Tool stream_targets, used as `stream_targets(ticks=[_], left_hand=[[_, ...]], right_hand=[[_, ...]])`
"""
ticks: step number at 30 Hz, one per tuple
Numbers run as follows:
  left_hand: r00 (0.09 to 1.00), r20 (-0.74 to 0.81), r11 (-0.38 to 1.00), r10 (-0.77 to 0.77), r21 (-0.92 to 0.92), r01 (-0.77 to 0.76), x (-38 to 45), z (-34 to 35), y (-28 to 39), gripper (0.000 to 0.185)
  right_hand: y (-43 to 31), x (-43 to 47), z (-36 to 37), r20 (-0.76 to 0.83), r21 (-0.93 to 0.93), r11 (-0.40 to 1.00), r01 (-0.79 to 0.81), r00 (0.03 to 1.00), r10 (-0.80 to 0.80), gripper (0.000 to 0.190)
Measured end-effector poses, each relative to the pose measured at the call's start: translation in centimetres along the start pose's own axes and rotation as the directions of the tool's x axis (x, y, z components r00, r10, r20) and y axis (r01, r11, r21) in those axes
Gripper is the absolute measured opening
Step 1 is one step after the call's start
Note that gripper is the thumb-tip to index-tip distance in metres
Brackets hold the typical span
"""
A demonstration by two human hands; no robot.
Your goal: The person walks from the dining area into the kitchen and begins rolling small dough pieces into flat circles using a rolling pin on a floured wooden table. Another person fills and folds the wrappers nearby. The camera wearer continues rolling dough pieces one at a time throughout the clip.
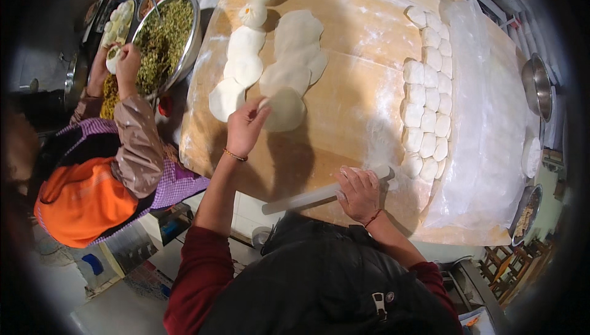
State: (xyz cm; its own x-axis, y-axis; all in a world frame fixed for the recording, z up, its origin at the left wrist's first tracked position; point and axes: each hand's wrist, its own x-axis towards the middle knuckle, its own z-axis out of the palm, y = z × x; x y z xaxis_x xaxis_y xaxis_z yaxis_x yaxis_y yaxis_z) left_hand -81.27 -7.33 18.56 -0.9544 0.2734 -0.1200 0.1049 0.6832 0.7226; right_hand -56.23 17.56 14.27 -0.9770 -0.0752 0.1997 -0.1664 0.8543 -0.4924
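My left hand [246, 123] pinches the edge of a thin round dough wrapper [285, 111], which lies at the near end of a group of overlapping wrappers [295, 54]. Left of it runs a second overlapping row of white wrappers [244, 61]. Under my right hand [359, 192] is a pale rolling pin [304, 197], slanting across the board's near edge, its left end past that edge. Several flattened dough pieces [428, 121] sit close together in columns at the right of the floured wooden board [350, 86].
Clear plastic sheeting [479, 118] covers the board's right side. At left, a co-worker's hands [122, 61] hold a partly filled wrapper beside a steel bowl of chopped green filling [168, 40]. Filled buns [253, 15] stand at the far left. Metal bowls [539, 87] line the right edge.
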Motion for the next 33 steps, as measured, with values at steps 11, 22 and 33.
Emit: stream_targets(ticks=[11, 22, 33], left_hand=[[0.929, 0.017, 0.885, 0.370, -0.310, -0.347, 18.1, 18.5, 15.1, 0.050], [0.873, 0.392, 0.743, 0.291, -0.667, 0.051, 26.9, 23.5, 22.9, 0.030], [0.591, 0.271, 0.485, 0.760, 0.368, -0.793, 11.6, 19.7, 13.5, 0.080]], right_hand=[[1.5, 0.4, 1.1, -0.127, 0.061, 0.998, 0.008, 0.992, -0.001, 0.028], [1.3, 0.5, 0.6, -0.218, 0.076, 0.997, 0.018, 0.976, -0.001, 0.024], [1.9, 0.1, 1.3, -0.184, 0.094, 0.996, 0.007, 0.983, 0.011, 0.029]])
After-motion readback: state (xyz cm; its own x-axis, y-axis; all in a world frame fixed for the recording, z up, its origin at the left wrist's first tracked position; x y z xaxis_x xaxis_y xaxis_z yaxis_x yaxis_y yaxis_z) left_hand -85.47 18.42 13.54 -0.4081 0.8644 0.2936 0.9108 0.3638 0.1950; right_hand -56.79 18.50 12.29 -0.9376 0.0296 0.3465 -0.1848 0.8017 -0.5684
